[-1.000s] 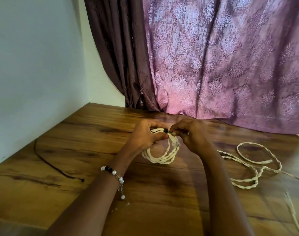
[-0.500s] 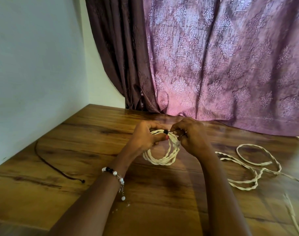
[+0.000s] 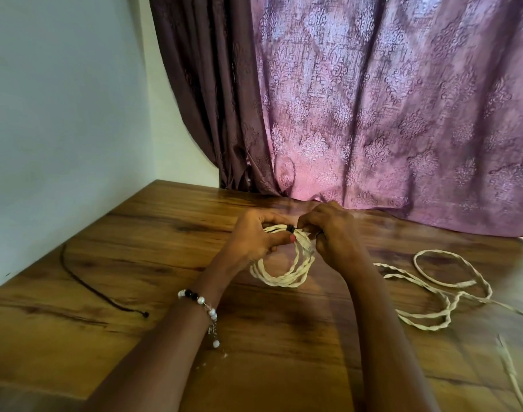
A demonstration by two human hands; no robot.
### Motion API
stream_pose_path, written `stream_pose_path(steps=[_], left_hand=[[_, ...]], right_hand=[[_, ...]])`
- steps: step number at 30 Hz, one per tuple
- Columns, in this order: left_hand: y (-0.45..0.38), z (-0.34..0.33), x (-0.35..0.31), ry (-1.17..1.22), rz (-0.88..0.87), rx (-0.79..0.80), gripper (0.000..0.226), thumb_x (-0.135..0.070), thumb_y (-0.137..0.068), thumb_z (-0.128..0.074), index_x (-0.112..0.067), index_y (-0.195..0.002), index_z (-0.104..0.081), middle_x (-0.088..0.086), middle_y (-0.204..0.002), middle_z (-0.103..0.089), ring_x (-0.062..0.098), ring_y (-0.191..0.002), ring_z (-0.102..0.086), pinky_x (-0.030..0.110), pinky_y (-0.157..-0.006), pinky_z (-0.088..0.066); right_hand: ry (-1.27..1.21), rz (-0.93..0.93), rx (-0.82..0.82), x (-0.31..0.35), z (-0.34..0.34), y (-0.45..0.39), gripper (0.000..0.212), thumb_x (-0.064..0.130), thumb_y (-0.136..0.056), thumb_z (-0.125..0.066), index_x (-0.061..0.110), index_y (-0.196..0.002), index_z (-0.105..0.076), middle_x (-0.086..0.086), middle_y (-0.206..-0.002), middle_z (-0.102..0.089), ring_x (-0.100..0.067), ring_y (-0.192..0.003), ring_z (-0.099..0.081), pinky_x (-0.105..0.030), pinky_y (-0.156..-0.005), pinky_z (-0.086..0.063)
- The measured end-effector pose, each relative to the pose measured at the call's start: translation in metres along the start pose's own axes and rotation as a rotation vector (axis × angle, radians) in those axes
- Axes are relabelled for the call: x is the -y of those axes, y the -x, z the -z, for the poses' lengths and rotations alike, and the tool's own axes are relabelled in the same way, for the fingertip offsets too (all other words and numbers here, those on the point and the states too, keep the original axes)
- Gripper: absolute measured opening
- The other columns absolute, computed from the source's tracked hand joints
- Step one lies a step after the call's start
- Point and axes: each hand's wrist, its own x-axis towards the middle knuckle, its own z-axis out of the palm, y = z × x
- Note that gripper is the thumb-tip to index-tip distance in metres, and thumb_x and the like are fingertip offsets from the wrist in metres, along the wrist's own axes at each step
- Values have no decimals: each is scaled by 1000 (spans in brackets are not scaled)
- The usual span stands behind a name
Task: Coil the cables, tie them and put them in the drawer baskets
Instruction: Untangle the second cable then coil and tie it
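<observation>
Wooden worktop point(image 3: 284, 367), near edge foremost. Above its middle, left hand point(image 3: 254, 239) and right hand point(image 3: 331, 233) both pinch the cream coiled cable point(image 3: 284, 278) at its black tie point(image 3: 290, 228); patterned curtain point(image 3: 373, 114) beyond.

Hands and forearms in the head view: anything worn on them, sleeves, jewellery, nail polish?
Both forearms are bare, no sleeves in view. The left wrist carries a bead bracelet of white and black beads with a small dangling chain. The left hand has a pink-painted thumbnail. The right hand seems to wear a ring.
</observation>
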Motion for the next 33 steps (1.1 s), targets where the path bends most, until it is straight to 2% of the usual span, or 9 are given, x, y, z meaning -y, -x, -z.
stream_pose_path(steps=[5, 8, 13, 16, 18, 23, 27, 30, 33], left_hand=[[1, 1, -1, 3, -5, 4, 21, -1, -74, -77, -19, -83, -71, -12, -61, -68, 22, -59, -51, 22, -45, -41], [1, 1, -1, -10, -18, 6, 23, -2, -74, -78, -22, -80, -71, -10, -62, -69, 23, -61, -52, 24, -48, -41], [1, 0, -2, -37, -43, 26, 20, -1, -73, -78, -15, -87, -73, -13, -66, -69, 16, -56, -52, 21, -45, -41], [0, 2, -1, -22, -15, 5, 20, -3, -74, -78, -20, -82, -72, -10, -63, -68, 18, -56, -50, 21, -44, -40], [0, 3, -1, -13, -2, 3, 19, -3, -74, -78, -20, -81, -71, -11, -60, -67, 17, -54, -50, 20, -44, -40], [0, 2, -1, -28, -7, -6, 18, -2, -73, -78, -17, -80, -70, -14, -56, -65, 16, -55, -51, 19, -44, -41], [0, 3, -1, -42, -1, 14, 17, -3, -74, -78, -16, -81, -69, -14, -53, -63, 4, -43, -46, 18, -41, -39], [0, 2, -2, -45, 12, 20, 18, -3, -75, -77, -17, -80, -68, -15, -52, -62, 1, -40, -45, 18, -40, -40], [1, 3, -2, -47, 11, 21, 17, -2, -76, -76, -16, -83, -69, -16, -54, -64, 1, -40, -47, 19, -41, -41]], right_hand=[[-29, -8, -12, 1, -2, 1, 40, 16, -66, -33, 7, -73, -72, -8, -65, -64, -29, -66, -56, -32, -55, -47], [-42, -56, -35, 0, -3, 1, 32, 4, -65, -40, 8, -72, -71, -6, -66, -65, -21, -67, -53, -28, -57, -42], [-58, -56, -23, 6, -3, -2, 30, 10, -65, -42, 9, -72, -71, -4, -70, -67, -12, -70, -49, 0, -66, -27], [-30, -77, -12, 1, -4, -1, 26, -2, -60, -53, 10, -73, -73, -4, -68, -67, -23, -67, -57, -12, -60, -29], [-41, -87, -10, -2, -3, 1, 25, -3, -62, -58, 12, -75, -73, -3, -69, -67, -22, -67, -57, -21, -61, -36], [-70, -89, 0, -3, -1, 1, 25, -5, -63, -61, 12, -75, -74, -5, -70, -68, -25, -68, -59, -24, -65, -39], [-54, -45, -6, 2, 0, -1, 32, -1, -57, -47, 8, -71, -74, -7, -66, -68, -29, -64, -61, -25, -64, -41], [-55, -5, -20, 2, -1, -1, 40, 14, -64, -36, 7, -70, -75, -7, -64, -67, -28, -62, -60, -28, -58, -48], [-4, 14, -11, 2, -2, -3, 30, 2, -60, -46, 9, -68, -75, -5, -62, -66, -26, -59, -60, -21, -57, -42]])
